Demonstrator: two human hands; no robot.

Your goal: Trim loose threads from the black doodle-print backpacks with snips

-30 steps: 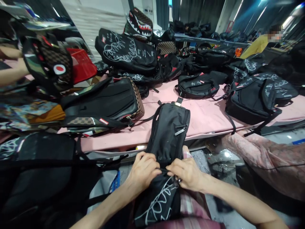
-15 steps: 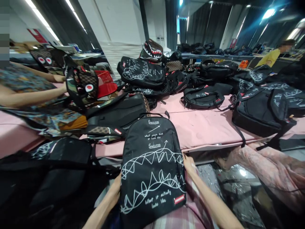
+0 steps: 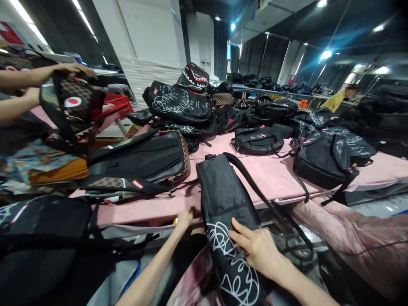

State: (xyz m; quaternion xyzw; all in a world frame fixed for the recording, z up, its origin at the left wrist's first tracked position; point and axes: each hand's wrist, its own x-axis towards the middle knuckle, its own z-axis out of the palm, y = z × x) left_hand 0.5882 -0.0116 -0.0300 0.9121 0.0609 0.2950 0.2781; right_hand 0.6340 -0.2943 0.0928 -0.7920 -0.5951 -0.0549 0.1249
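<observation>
The right hand (image 3: 256, 248) lies on the white-scribbled side of a black backpack (image 3: 223, 187), two fingers spread apart on the fabric rather than closed around it; the left hand (image 3: 185, 219) is just left of the backpack, near the edge of the pink table (image 3: 280, 174), its fingertips too blurred to tell whether they pinch anything. With so light a hold, the backpack could roll or slip, and the loose strap (image 3: 255, 182) — looping out beyond the right hand — might catch on the table edge. Counting outward from the grip: one backpack and one loose strap at the hands; one checked-trim backpack (image 3: 140, 157) beyond the left hand; one co-worker's pair of arms (image 3: 19, 80) farther left, at one camouflage-and-check bag (image 3: 81, 97); one shark-mouth bag (image 3: 194, 76) far ahead, on a pile too overlapped to count.
</observation>
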